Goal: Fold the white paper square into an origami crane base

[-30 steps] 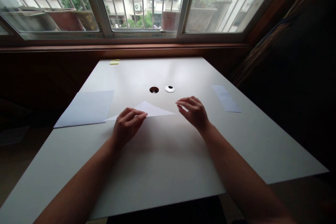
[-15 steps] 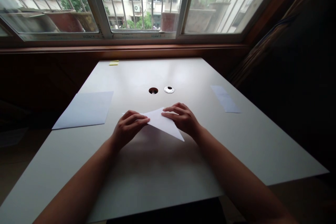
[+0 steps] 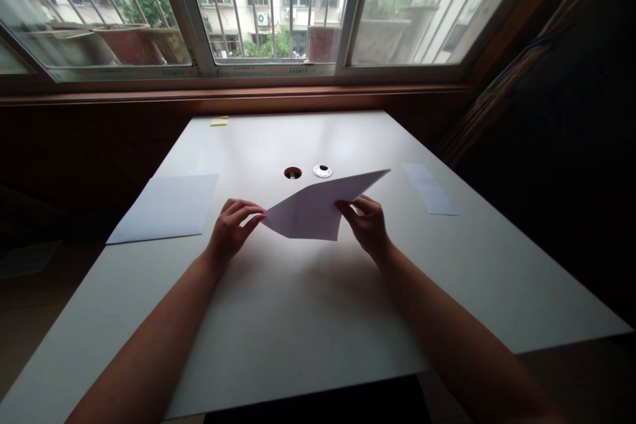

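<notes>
Presently one white paper sheet [image 3: 311, 212] held up, tilted and bent, above the middle of the worktop [image 3: 298, 324]: left hand [image 3: 229, 228] with its grip pinched on the left corner, right hand [image 3: 368, 225] with its grip closed on the right part, thumb on the near face. Just beyond the sheet, a round cable hole [image 3: 293, 173] beside a silver grommet [image 3: 322, 171]; larger flat paper [image 3: 163, 211] by the left edge, narrow paper strip [image 3: 430, 189] off to the right. Yellow sticky note [image 3: 219, 121] at the far left corner, below the barred window [image 3: 268, 69].
</notes>
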